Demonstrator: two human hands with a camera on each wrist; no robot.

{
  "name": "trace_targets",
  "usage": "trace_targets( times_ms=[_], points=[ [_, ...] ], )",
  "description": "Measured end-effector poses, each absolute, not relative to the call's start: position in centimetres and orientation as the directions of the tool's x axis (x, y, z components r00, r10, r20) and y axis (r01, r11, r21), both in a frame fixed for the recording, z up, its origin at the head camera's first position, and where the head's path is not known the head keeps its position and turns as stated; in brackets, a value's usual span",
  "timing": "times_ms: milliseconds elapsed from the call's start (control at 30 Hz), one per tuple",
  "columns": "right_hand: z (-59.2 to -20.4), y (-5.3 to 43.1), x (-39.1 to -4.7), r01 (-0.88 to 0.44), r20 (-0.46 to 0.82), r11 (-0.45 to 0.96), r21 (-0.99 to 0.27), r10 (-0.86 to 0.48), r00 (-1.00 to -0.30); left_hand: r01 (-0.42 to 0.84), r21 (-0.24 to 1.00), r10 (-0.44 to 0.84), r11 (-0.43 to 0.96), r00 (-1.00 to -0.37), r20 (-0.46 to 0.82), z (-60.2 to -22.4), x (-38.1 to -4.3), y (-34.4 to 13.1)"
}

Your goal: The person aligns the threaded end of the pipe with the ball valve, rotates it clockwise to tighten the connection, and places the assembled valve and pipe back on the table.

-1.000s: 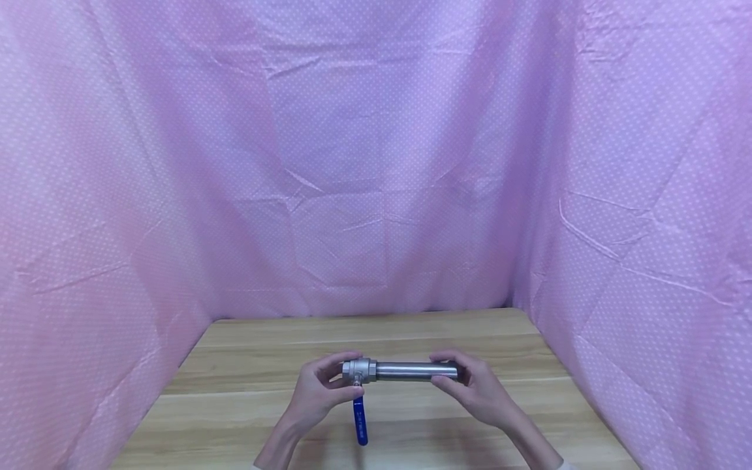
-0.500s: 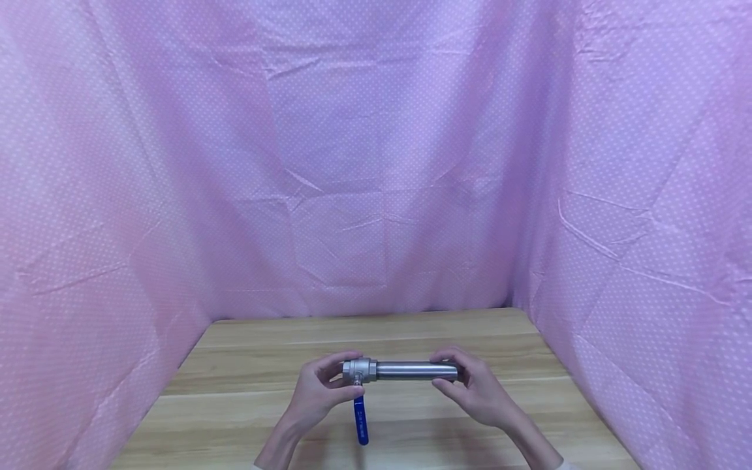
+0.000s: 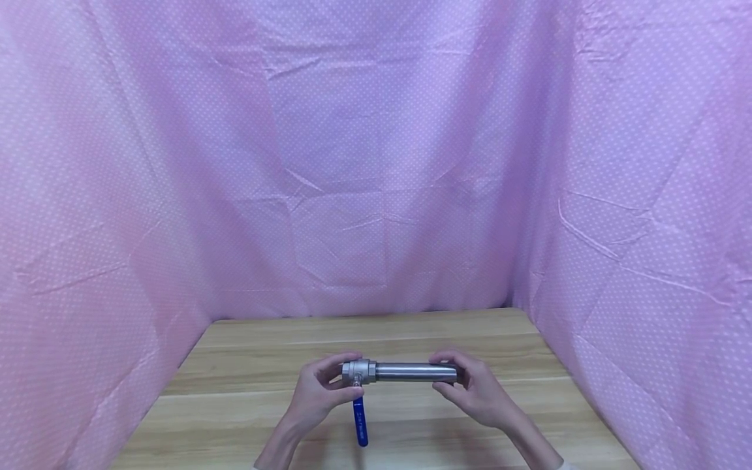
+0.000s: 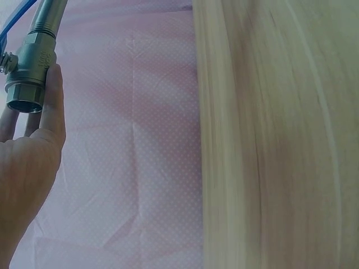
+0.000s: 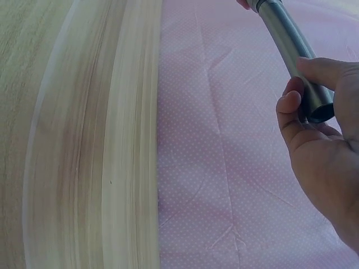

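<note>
A silver ball valve with a blue lever handle is in my left hand, thumb on the near side by the lever and fingers behind the body. Its lever points toward me. From the valve's right side a steel pipe runs out level, its threads meeting the valve's hex end. My right hand holds the pipe's far right end between thumb and fingers. In the left wrist view the valve's open hex end faces the palm. The right wrist view shows the pipe's hollow end amid the curled fingers.
Below the hands lies a light wood-grain table. Pink dotted cloth hangs behind it and along both sides, close to the table's edges.
Both hands stay in nearly the same place. The right thumb has slid slightly down along the near side of the pipe's end. The valve and its lever have hardly moved.
</note>
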State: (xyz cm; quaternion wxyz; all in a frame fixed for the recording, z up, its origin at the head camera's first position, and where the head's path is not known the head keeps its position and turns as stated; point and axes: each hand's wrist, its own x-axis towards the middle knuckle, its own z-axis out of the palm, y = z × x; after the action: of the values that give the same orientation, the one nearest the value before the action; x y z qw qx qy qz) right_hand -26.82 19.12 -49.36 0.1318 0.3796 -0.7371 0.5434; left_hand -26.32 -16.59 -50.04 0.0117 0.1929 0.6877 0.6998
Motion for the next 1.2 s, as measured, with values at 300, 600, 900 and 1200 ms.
trace_targets(
  times_ms=[300,600,900,1200],
  points=[
    [-49.24,19.03,-26.66,-0.715,0.617,0.174,-0.677,-0.396,-0.681,0.214,0.975,0.272,-0.056,-0.936,0.221,-49.97,-26.44,-16.58],
    [-49.23,19.11,-26.69,-0.706,0.604,0.177,-0.686,-0.401,-0.688,0.246,0.967,0.276,-0.059,-0.927,0.253,-50.22,-26.54,-16.52],
    [-49.27,19.05,-26.75,-0.730,0.632,0.174,-0.661,-0.396,-0.666,0.246,0.968,0.273,-0.053,-0.929,0.251,-50.35,-26.72,-16.56],
    [-49.26,19.18,-26.59,-0.711,0.606,0.216,-0.670,-0.393,-0.691,0.234,0.970,0.278,-0.059,-0.930,0.241,-50.39,-26.64,-16.67]
  ],
)
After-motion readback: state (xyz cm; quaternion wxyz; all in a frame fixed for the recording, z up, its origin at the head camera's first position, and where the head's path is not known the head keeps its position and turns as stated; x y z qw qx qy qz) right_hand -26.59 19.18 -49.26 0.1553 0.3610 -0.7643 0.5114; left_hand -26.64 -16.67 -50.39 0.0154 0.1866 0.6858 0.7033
